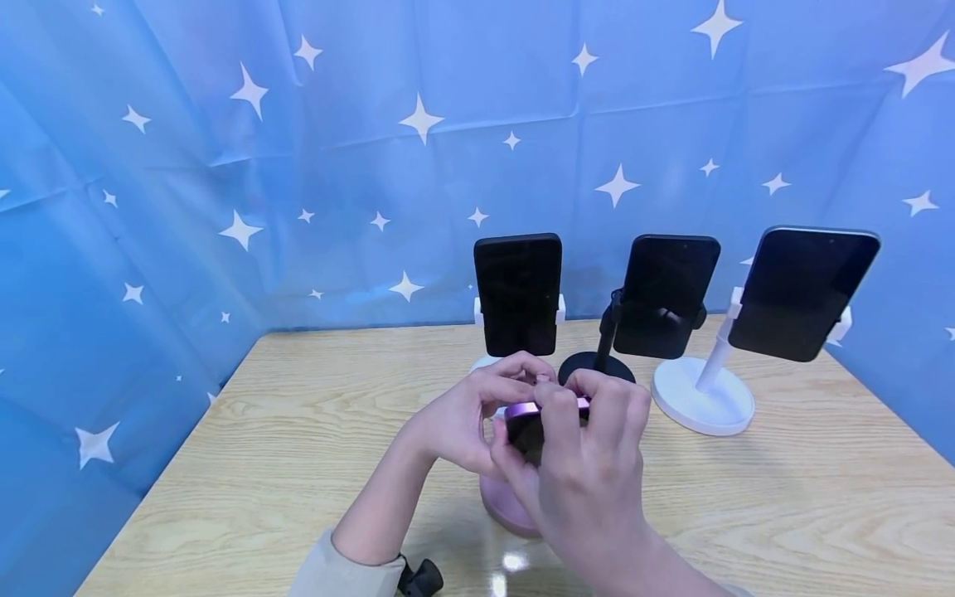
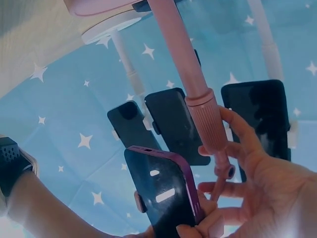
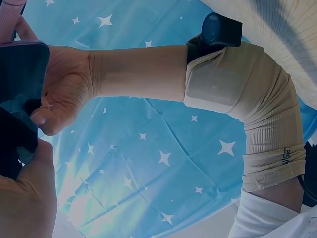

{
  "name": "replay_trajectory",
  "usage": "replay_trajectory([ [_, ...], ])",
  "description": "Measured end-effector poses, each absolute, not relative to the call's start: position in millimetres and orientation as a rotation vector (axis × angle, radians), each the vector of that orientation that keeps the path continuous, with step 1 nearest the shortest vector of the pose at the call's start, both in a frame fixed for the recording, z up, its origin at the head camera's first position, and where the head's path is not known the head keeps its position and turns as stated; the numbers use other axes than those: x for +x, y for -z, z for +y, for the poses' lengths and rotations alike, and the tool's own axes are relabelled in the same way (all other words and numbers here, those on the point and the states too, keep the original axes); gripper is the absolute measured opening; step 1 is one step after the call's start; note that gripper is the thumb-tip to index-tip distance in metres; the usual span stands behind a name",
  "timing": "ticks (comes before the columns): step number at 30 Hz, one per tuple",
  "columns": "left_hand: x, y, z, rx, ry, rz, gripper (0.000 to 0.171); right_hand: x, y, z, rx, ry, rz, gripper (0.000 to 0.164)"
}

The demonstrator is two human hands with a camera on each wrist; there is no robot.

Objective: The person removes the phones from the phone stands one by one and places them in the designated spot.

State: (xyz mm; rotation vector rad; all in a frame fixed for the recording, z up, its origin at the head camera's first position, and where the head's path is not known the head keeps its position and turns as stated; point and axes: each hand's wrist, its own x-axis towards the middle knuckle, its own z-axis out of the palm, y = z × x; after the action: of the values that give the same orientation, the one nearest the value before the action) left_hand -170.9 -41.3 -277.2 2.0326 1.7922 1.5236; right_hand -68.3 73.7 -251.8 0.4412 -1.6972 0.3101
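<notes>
A smartphone with a purple edge (image 2: 163, 198) sits in the clamp of a pink phone stand (image 2: 181, 54), whose round base (image 1: 509, 507) shows under the hands in the head view. My left hand (image 1: 477, 419) holds the stand behind the phone, its fingers around the jointed part at the end of the stem and its thumb by the phone's side. Over the phone's upper edge curl the fingers of my right hand (image 1: 593, 456), with the thumb at its side. In the head view the hands cover most of the phone and stem.
Behind the hands, a phone (image 1: 518, 290) stands in a white holder, another (image 1: 666, 294) in a black one, and a third (image 1: 806, 290) in a white stand at right. All are on a wooden table (image 1: 298, 439) before a blue starred curtain (image 1: 336, 174).
</notes>
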Motion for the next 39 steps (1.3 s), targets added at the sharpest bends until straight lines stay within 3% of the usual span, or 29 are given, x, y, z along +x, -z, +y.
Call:
replay_trajectory([
  [37, -173, 273, -42, 1.935, -1.503, 1.752, 0.027, -72, 252, 75, 0.445, -0.333, -1.694, 0.027],
  [39, -173, 274, -42, 1.923, -1.513, 1.727, 0.025, -92, 289, 89, 0.452, -0.36, -1.705, 0.03],
])
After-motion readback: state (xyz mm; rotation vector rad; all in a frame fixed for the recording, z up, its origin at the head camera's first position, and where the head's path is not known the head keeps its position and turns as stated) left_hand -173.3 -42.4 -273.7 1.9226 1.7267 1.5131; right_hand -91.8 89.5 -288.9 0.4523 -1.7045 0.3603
